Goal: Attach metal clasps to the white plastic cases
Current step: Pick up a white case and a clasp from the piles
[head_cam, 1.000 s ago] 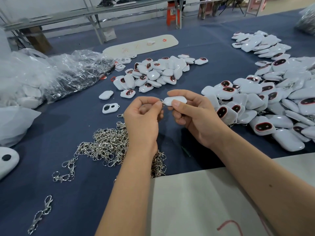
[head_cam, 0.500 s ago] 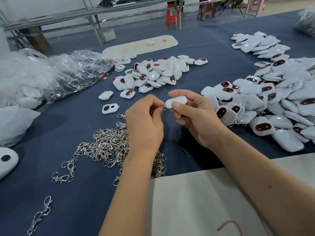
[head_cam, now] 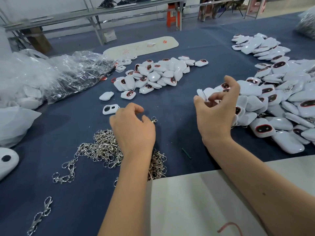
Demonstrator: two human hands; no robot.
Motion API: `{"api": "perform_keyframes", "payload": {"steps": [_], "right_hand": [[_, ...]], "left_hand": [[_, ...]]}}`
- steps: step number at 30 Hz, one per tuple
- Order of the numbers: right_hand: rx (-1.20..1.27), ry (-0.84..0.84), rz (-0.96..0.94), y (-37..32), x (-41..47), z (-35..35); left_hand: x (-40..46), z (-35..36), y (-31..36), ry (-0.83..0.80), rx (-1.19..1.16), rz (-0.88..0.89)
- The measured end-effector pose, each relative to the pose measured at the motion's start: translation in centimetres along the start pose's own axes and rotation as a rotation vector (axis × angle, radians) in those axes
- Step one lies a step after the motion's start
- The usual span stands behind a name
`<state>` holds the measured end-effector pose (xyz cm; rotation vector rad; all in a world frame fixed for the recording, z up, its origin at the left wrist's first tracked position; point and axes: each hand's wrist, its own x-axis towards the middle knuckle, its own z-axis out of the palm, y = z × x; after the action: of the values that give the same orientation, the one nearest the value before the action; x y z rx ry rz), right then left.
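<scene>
My left hand (head_cam: 134, 130) hovers loosely curled beside a metal clasp (head_cam: 154, 119), my right hand (head_cam: 215, 113) spread wide just behind a blurred white case (head_cam: 202, 95), case pile (head_cam: 281, 103) beyond

table (head_cam: 196, 103): blue cloth; clasp heap (head_cam: 102, 147); white case piles (head_cam: 153, 75); plastic bags (head_cam: 51, 74)

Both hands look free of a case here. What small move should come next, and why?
Probably the left hand pinches up the single clasp lying just off its fingers, beside the clasp pile, since the right hand hovers by the large case heap.
</scene>
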<state>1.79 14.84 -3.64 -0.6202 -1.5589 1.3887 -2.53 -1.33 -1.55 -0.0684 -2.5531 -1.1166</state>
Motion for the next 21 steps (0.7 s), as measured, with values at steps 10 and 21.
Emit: {"api": "perform_keyframes", "payload": {"steps": [10,21], "right_hand": [[-0.336,-0.16,-0.503,-2.4,-1.9,1.3],[-1.052,-1.178,-0.664,-1.3,0.9,15.4]], "left_hand": [[0.5,-1.1,-0.9,-0.12,0.222,-0.072],[1.7,-1.6,-2.3,-0.124,0.114,-0.04]]}}
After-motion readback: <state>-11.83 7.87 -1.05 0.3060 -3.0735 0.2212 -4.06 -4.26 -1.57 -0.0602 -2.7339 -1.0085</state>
